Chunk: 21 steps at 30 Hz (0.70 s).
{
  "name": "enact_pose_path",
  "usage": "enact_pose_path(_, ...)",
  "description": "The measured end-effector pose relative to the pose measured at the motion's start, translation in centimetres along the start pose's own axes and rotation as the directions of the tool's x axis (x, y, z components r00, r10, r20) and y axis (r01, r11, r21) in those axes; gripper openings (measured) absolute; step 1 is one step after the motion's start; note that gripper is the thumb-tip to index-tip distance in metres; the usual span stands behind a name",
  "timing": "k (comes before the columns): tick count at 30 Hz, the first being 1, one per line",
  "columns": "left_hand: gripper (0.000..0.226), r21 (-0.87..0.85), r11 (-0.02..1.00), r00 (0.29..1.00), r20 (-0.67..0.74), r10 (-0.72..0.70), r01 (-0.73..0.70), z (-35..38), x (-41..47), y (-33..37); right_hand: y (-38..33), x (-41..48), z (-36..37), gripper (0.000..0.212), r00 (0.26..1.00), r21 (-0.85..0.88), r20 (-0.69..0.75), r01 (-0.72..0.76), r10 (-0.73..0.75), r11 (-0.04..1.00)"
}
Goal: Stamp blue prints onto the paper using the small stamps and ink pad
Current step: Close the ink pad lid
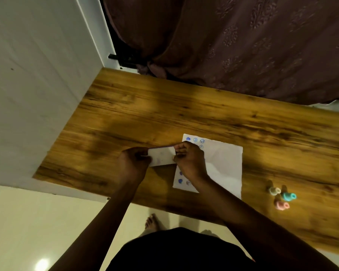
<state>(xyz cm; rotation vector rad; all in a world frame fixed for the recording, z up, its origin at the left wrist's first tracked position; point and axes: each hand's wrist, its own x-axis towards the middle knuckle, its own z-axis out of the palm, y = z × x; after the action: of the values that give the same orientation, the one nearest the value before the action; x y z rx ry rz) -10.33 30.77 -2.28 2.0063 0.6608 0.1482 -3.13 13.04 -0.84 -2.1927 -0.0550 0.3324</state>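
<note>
Ink pad [161, 156], a flat white rectangular case with a thin purple-blue edge along its far side, is held just above the wooden tabletop [125, 114] at the left edge of the white square sheet of paper [223, 163]. The left hand [132, 163] pinches its left end and the right hand [190, 159] pinches its right end, fingers curled closed around the short sides; the frame is blurred, so I cannot tell whether the lid is being opened or shut.

It looks like light, rigid plastic with smooth faces, so it should handle as a stiff little box that could slip under damp or inky fingertips. Gripping the short ends or the long edges seems safest, keeping skin off the inked face. The paper is thin and creased, likely to slide or lift if nothing weighs it down. Small round blue prints sit near its far-left corner and a few near the bottom-left corner.

Three small cylindrical stamps lie close together on the tabletop to the right of the paper: a cream one [274, 191], a teal one [289, 196] and a pink one [282, 205]. They look light, smooth and apt to roll.
</note>
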Motion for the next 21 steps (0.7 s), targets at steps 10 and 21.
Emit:
enact_pose_path(10,0.025,-0.062,0.995,0.989,0.120,0.091,-0.084,9.6,-0.1,8.9,4.6,0.5,-11.0,0.032,0.964,0.042,-0.258,-0.056,0.065,0.998)
enact_pose_path(21,0.024,-0.008,0.992,0.938,0.326,0.119,-0.123,22.7,-2.0,15.0,12.1,-0.5,-22.5,0.031,0.902,0.098,-0.354,-0.227,0.247,0.969)
